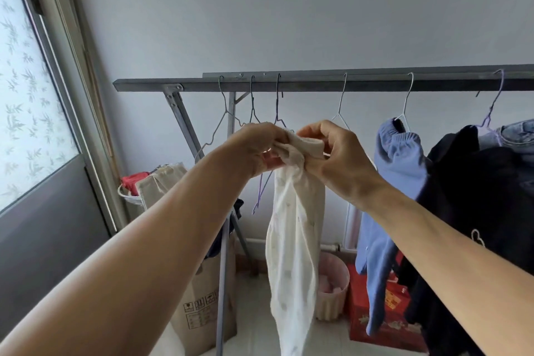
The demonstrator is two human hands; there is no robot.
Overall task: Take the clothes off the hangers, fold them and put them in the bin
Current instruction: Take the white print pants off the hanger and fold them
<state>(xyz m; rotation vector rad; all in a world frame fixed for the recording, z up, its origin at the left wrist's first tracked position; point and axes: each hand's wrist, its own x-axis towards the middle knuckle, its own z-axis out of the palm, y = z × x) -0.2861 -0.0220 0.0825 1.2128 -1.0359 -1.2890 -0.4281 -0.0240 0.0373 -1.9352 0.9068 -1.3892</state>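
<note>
Cream garment (pixel 291 240) hanging between two raised hands.
Left hand (pixel 257 147) and right hand (pixel 332 153) are both pinching its bunched waistband, each grip curled tight, while the cloth is dangling below, before the grey rack (pixel 318 84).

Soft, even daylight is admitted through the frosted window (pixel 26 89) at left (its pane is nearly blown out). Shadows are kept faint on the wall (pixel 289 9). Straight lines are bowed by wide-angle distortion near the edges, and slight softness is seen throughout.
</note>
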